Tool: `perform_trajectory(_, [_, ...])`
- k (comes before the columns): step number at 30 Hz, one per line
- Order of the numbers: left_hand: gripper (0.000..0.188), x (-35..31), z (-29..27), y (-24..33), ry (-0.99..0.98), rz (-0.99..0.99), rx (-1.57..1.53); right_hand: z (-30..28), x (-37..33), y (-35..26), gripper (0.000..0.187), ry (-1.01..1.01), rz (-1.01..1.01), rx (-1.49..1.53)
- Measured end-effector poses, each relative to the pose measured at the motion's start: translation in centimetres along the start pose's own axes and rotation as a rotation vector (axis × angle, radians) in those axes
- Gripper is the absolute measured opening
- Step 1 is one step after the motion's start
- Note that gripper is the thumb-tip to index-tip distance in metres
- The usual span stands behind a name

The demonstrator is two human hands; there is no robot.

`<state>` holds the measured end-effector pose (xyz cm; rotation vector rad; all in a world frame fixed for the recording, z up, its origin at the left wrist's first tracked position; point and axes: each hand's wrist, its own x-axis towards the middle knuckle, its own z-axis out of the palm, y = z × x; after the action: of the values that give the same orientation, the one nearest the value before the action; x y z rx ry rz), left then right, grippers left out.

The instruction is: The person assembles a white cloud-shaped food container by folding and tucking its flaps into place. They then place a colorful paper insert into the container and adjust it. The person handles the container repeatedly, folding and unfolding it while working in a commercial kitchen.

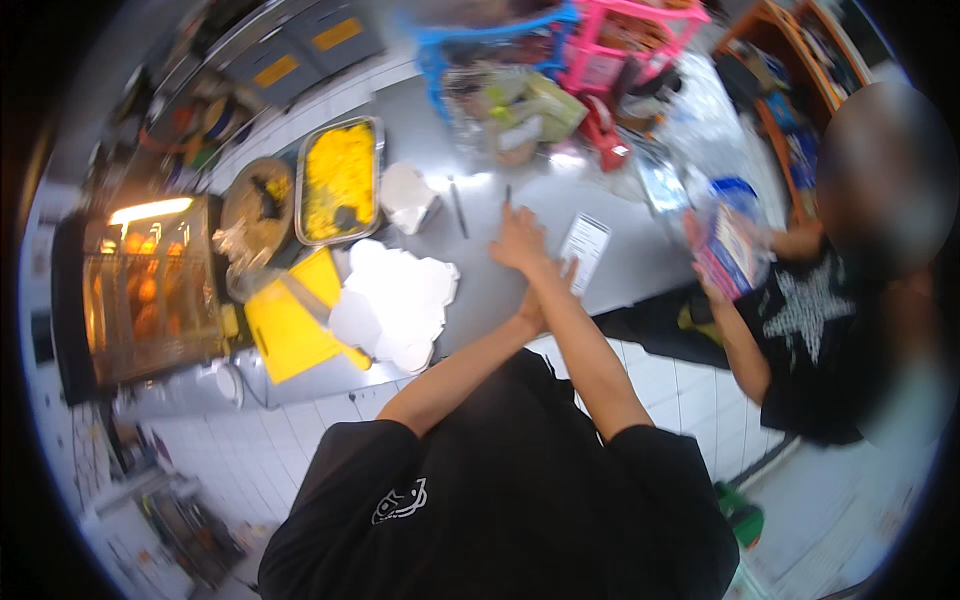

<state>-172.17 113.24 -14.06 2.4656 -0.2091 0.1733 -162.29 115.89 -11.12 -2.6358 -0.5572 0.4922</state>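
Observation:
My forearms cross over the metal table [470,290]. My right hand [520,240] reaches forward with its fingers apart. Its fingertips meet the near end of a short dark pen-like stick [508,193]; no closed grip on it is visible. Partly hidden under my right forearm, my left hand [553,295] lies low, with a finger stretched along the left edge of a white printed paper slip [587,250]. A longer dark pen-like stick [458,207] lies left of my right hand. An open white folded carton [408,195] stands farther left.
White flattened cartons [400,305] and a yellow board [290,320] with a knife lie left, beside a tray of yellow food [340,180] and a lit glass cabinet [150,290]. Blue [490,35] and pink baskets [640,50] stand behind. At right, another person holds a package [732,250].

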Motion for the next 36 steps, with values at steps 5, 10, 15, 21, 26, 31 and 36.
perform_trajectory(5, [0.027, -11.0, -11.4, -5.4, 0.014, -0.14, -0.157, 0.4, -6.5, 4.8, 0.049, 0.143, -0.128, 0.395])
perform_trajectory(10, [0.039, -19.1, -27.0, -15.8, 0.579, -0.865, 0.188, 4.1, -11.7, 4.2, 0.039, -0.248, 0.113, 0.738])
perform_trajectory(15, [0.055, -20.8, -27.8, -20.1, 0.111, -1.039, 0.047, 8.5, -9.1, -4.4, 0.044, -0.082, 0.054, 0.564])
perform_trajectory(21, [0.059, -19.6, -26.8, -22.3, -0.087, -1.098, -0.195, 7.3, -6.7, -8.2, 0.037, 0.062, 0.053, 0.552])
perform_trajectory(26, [0.065, -22.7, -28.3, -20.7, 0.089, -0.912, -1.345, 3.8, -9.4, -8.9, 0.035, 0.092, 0.016, 1.08])
perform_trajectory(31, [0.065, -25.9, -29.2, -20.0, 0.037, -1.02, -1.625, -1.1, -9.8, -10.8, 0.052, -0.214, -0.038, 1.292])
perform_trajectory(36, [0.06, -27.5, -28.4, -19.4, 0.072, -0.885, -1.733, -1.0, 0.3, -14.3, 0.071, 0.054, 0.408, 0.78])
